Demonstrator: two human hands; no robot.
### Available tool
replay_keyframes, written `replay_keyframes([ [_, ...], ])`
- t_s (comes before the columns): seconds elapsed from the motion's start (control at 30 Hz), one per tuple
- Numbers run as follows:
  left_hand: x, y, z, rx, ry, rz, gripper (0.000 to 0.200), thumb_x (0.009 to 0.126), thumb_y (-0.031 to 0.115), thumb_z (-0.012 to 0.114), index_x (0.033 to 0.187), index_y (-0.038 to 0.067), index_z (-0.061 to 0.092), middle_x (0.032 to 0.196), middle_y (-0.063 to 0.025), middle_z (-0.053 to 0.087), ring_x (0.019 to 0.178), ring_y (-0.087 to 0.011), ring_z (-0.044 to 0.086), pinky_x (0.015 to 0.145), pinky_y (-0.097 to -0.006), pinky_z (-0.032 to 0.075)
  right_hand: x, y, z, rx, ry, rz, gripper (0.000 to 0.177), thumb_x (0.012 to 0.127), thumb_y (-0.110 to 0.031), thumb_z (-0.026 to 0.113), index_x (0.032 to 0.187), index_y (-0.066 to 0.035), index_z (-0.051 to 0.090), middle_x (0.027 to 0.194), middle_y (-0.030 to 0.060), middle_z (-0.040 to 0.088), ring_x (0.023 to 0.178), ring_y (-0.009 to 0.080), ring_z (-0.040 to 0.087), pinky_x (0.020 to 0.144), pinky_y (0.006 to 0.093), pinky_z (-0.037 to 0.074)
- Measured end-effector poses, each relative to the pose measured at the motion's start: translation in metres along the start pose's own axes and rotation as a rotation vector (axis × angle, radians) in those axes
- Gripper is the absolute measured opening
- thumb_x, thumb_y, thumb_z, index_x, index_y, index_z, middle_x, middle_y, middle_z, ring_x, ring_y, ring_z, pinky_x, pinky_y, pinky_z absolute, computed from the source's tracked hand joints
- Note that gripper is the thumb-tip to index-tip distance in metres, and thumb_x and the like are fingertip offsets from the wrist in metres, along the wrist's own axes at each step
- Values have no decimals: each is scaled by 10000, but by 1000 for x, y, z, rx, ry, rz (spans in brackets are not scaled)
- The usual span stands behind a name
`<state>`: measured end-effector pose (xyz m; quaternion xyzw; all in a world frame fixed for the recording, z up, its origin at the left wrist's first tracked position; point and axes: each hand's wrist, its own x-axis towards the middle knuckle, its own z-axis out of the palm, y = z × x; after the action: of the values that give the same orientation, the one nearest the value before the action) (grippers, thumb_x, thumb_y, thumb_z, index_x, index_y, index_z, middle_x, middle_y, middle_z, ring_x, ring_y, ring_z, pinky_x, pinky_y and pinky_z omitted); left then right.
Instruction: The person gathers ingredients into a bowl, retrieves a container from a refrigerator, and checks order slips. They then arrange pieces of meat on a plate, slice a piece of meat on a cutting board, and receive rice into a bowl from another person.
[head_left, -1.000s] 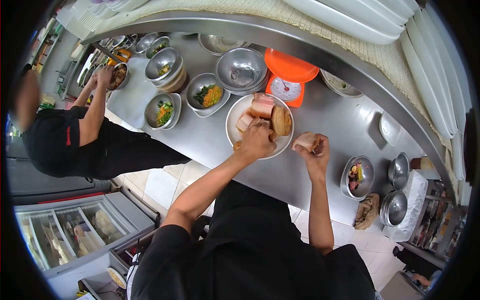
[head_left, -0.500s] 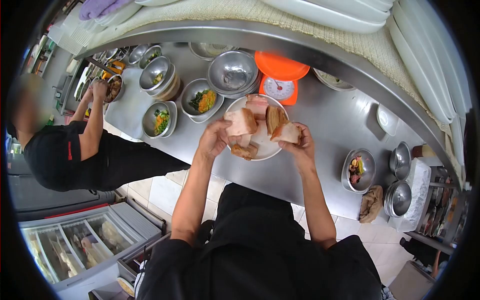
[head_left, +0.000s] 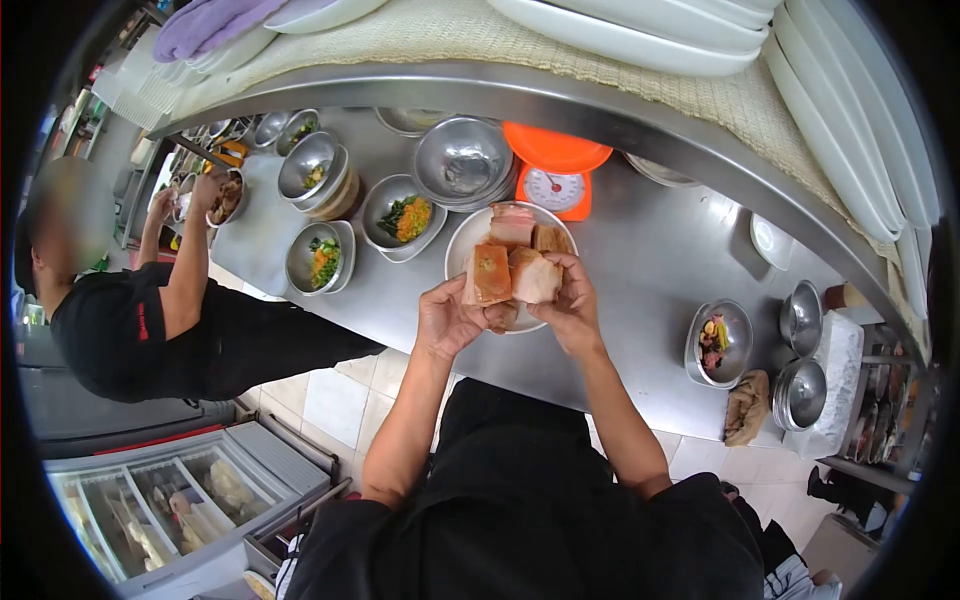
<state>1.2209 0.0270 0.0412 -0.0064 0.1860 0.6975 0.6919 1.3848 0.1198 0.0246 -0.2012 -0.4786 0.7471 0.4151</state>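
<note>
Over a round white plate (head_left: 461,240) my left hand (head_left: 448,316) grips a block of pork belly (head_left: 488,272) with its browned skin side up. A paler pork belly chunk (head_left: 535,277) sits in my right hand (head_left: 570,312), fingers along its right side. The two held chunks are side by side, nearly touching. Behind them on the plate lie a pink-striped pork piece (head_left: 511,226) and a brown-edged one (head_left: 551,238). Another small piece shows below, partly covered by my left fingers.
An orange scale (head_left: 555,190) stands behind the plate. Stacked steel bowls (head_left: 462,160) and a bowl of chopped vegetables (head_left: 405,216) are to the left. At right are a bowl (head_left: 720,342) and a brown cloth (head_left: 746,408). A shelf edge (head_left: 440,80) overhangs. A co-worker (head_left: 130,310) stands left.
My hands have come closer together, bringing the two pork chunks side by side. The left chunk has turned so its browned skin faces up. The view has shifted slightly.
</note>
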Motion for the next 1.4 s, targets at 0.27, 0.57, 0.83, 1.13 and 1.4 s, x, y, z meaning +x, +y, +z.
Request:
replay_keyframes([
  [0.27,-26,-12,-9,-75,-24,155,476,856,232,516,1247,-25,429,1073,-165,565,902,-257,555,795,-384,448,-3,-4,45,694,100,323,516,714,65,635,1160,-78,417,1194,77,506,1152,211,483,962,349,417],
  [0.57,-47,-19,-8,-125,-66,134,554,840,257,573,1284,-17,387,1255,-192,483,1133,-323,497,947,-464,418,1,0,54,211,-256,145,545,662,-57,756,1123,-67,464,1145,70,530,1086,158,498,935,330,395],
  [0.83,-82,-13,-5,-39,29,144,570,923,360,412,1354,-1,316,1347,-240,390,1226,-424,401,1003,-550,342,-25,7,66,-490,-248,-173,571,599,-151,788,1104,-27,551,1121,87,523,1025,227,526,900,366,410],
  [1.13,-132,-39,-76,-215,124,271,614,891,410,445,1330,-8,346,1268,-246,454,1077,-458,497,925,-552,417,-73,21,76,-815,-415,-48,596,644,-281,754,1136,-3,567,1110,147,519,1067,312,482,904,389,405],
  [1.4,-140,-40,-97,-299,55,193,656,836,454,499,1338,51,374,1248,-257,458,997,-396,513,839,-458,434,-69,14,30,-936,-269,32,574,658,-213,767,1161,-50,544,1124,130,556,1026,318,525,896,391,431],
])
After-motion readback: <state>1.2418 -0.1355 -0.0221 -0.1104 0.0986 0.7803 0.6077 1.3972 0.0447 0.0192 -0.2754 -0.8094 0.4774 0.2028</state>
